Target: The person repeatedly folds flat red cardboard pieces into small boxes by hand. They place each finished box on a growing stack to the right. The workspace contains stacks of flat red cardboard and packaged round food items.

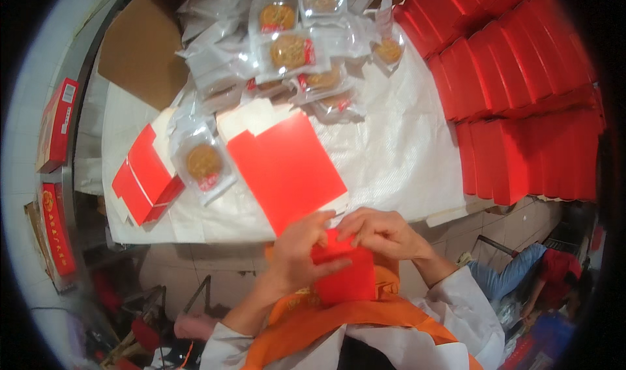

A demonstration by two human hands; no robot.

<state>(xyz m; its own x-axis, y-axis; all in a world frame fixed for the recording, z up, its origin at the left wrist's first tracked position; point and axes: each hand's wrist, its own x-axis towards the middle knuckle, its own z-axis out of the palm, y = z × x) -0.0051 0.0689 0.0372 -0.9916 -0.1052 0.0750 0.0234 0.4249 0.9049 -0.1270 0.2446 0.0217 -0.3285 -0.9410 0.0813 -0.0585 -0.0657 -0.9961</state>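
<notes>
Off the bench's left edge, two printed red gift boxes (57, 125) sit one nearer than the other. At the bench's (404, 164) far left corner a brown cardboard box (145, 50) stands with a flap spread. Toward the near left corner lies a bundle of folded red cartons (145, 174) with a pale band round it, untouched, and just beside it a single clear-pouched mooncake (203, 161). A heap of pouched mooncakes (287, 50) covers the middle of the far edge, all loose on top, so I judge plenty remains there. Nearer, flat red carton blanks (287, 168) reach to the near edge, not yet opened out.

Just past that edge, against the orange apron (293, 311), is the red carton (345, 275) being worked. The left hand (301, 252) grasps it, thumb across its face; the right hand (381, 233) pinches its top edge. It looks part-shaped to me, though the fingers hide whether anything is inside.

Along the right edge, packed rows of red boxes (502, 70) seem the finished share, already made up.
</notes>
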